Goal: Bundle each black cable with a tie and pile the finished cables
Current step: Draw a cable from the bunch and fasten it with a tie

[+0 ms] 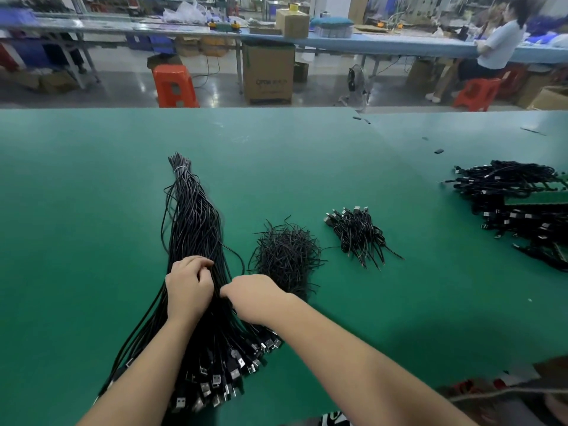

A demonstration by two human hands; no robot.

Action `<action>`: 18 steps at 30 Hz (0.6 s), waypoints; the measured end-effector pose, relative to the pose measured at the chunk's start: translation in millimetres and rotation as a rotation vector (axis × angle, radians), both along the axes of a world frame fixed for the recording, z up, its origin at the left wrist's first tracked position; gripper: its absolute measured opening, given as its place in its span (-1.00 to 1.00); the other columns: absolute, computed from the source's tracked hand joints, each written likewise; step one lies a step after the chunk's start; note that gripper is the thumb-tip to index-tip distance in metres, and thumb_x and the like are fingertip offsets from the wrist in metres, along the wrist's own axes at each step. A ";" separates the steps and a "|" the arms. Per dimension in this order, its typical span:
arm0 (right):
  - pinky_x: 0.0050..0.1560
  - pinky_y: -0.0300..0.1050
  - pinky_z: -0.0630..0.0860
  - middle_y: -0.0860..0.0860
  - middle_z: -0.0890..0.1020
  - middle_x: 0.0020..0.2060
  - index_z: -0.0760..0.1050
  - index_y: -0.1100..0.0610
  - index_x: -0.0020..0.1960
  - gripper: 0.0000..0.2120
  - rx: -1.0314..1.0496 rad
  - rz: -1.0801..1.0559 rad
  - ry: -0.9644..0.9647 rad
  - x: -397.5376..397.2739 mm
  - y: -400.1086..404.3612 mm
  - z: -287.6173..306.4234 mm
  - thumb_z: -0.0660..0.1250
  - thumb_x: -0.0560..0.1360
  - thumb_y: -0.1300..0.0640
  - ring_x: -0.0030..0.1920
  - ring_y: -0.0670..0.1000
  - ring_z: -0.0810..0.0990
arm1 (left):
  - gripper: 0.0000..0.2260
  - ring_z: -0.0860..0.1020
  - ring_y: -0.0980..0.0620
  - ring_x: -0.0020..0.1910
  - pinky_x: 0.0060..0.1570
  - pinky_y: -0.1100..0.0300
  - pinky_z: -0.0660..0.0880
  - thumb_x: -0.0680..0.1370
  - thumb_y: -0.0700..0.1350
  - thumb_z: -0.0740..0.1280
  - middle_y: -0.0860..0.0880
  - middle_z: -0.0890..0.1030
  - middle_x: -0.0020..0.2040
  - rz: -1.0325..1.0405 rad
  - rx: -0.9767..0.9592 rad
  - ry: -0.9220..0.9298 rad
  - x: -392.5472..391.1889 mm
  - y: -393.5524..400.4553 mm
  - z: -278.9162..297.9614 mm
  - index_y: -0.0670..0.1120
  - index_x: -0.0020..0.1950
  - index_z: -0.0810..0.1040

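Observation:
A long sheaf of loose black cables (192, 229) lies on the green table (92, 186), tied at its far tip, with USB plugs fanned out at the near end. My left hand (189, 289) grips strands in the sheaf's middle with curled fingers. Just to the right, my right hand (250, 298) pinches a cable at the sheaf's edge. A heap of short black ties (285, 255) sits right of the sheaf, partly behind my right hand. Further right lies a small pile of bundled cables (358, 233).
A bigger pile of bundled cables (519, 204) lies at the table's right edge over a green board. Small black bits are scattered at the far right. Beyond the table stand orange stools, cardboard boxes, a fan and a seated person at another bench.

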State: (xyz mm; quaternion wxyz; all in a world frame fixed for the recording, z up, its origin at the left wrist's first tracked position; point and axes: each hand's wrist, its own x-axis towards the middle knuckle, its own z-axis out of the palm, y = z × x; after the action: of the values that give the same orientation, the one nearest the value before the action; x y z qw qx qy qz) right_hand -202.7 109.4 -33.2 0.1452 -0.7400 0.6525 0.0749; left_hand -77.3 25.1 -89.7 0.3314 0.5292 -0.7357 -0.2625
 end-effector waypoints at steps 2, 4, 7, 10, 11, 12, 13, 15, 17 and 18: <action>-0.15 0.01 0.50 0.09 0.61 0.04 0.54 0.12 0.22 -0.76 -0.004 -0.065 -0.070 -0.2 0.0 -2.9 0.23 0.59 0.24 0.03 0.17 0.59 | -0.66 0.49 -0.08 0.17 0.26 -0.08 0.36 0.43 -0.11 0.13 0.01 0.66 0.06 -0.004 0.012 0.006 0.4 0.4 0.7 -0.07 -0.06 0.69; -0.09 0.02 0.56 0.09 0.64 -0.02 0.58 0.13 0.14 -0.79 0.001 -0.155 -0.176 0.5 1.4 -5.3 0.23 0.64 0.09 0.02 0.18 0.59 | -0.66 0.49 -0.08 0.17 0.26 -0.09 0.36 0.43 -0.11 0.12 0.01 0.66 0.06 -0.007 0.019 0.018 0.7 0.6 2.0 -0.08 -0.06 0.69; -0.08 0.01 0.57 0.04 0.64 -0.08 0.55 0.12 0.11 -0.60 -0.006 -0.263 -0.275 6.8 5.4 -8.0 0.30 0.57 -0.22 -0.04 0.11 0.59 | -0.65 0.50 -0.08 0.17 0.28 -0.12 0.36 0.43 -0.12 0.11 0.01 0.66 0.06 -0.007 0.038 0.054 1.8 0.8 3.4 -0.09 -0.05 0.69; -0.11 0.02 0.56 0.02 0.61 -0.09 0.49 0.12 0.08 -0.53 0.009 -0.292 -0.288 17.1 7.2 -10.1 0.38 0.49 -0.27 -0.06 0.09 0.58 | -0.67 0.50 -0.07 0.16 0.27 -0.19 0.37 0.45 -0.14 0.12 0.01 0.66 0.07 -0.017 0.052 0.089 4.5 1.3 3.8 -0.08 -0.04 0.68; -0.10 0.03 0.57 0.03 0.63 -0.11 0.51 0.14 0.04 -0.57 0.019 -0.285 -0.287 20.4 7.6 -10.3 0.38 0.51 -0.24 -0.07 0.10 0.59 | -0.67 0.49 -0.06 0.16 0.27 -0.20 0.37 0.46 -0.15 0.12 0.01 0.66 0.07 -0.021 0.055 0.096 5.0 1.6 4.2 -0.08 -0.04 0.68; -0.09 0.04 0.59 0.04 0.65 -0.13 0.55 0.15 -0.01 -0.62 0.029 -0.275 -0.287 22.9 7.9 -10.4 0.36 0.52 -0.20 -0.08 0.11 0.60 | -0.67 0.49 -0.06 0.16 0.28 -0.20 0.37 0.45 -0.14 0.11 0.02 0.65 0.07 -0.022 0.057 0.101 5.1 1.8 4.6 -0.08 -0.04 0.68; -0.08 0.04 0.60 0.04 0.66 -0.15 0.59 0.14 -0.06 -0.66 0.039 -0.268 -0.289 25.2 8.1 -10.2 0.35 0.54 -0.15 -0.09 0.12 0.61 | -0.66 0.49 -0.05 0.16 0.28 -0.20 0.37 0.45 -0.13 0.11 0.02 0.65 0.07 -0.022 0.058 0.105 4.8 1.9 4.7 -0.08 -0.04 0.68; -0.09 0.01 0.60 0.05 0.68 -0.17 0.62 0.12 -0.10 -0.73 0.062 -0.266 -0.300 27.7 8.5 -8.7 0.33 0.53 -0.08 -0.10 0.13 0.62 | -0.65 0.49 -0.04 0.16 0.28 -0.20 0.37 0.44 -0.12 0.10 0.03 0.65 0.07 -0.020 0.057 0.106 4.1 1.4 4.4 -0.07 -0.05 0.68; -0.13 -0.02 0.59 0.07 0.69 -0.20 0.65 0.13 -0.09 -0.76 0.085 -0.292 -0.322 27.8 8.5 -6.1 0.32 0.51 -0.02 -0.13 0.14 0.63 | -0.67 0.49 -0.04 0.15 0.28 -0.19 0.38 0.46 -0.13 0.11 0.02 0.66 0.06 -0.021 0.059 0.105 4.3 -0.1 2.8 -0.07 -0.05 0.68; -0.14 -0.03 0.59 0.09 0.70 -0.21 0.66 0.15 -0.09 -0.76 0.092 -0.313 -0.333 27.1 8.3 -4.5 0.31 0.50 0.01 -0.13 0.15 0.64 | -0.70 0.49 -0.04 0.15 0.28 -0.18 0.38 0.49 -0.17 0.14 0.02 0.66 0.06 -0.019 0.061 0.106 4.9 -1.1 1.4 -0.07 -0.05 0.68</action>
State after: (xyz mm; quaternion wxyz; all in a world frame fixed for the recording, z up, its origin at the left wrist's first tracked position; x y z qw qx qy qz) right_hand -175.6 117.7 -37.8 0.2943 -0.6246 0.7221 -0.0421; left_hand -72.4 24.0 -88.3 0.3511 0.5176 -0.7137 -0.3156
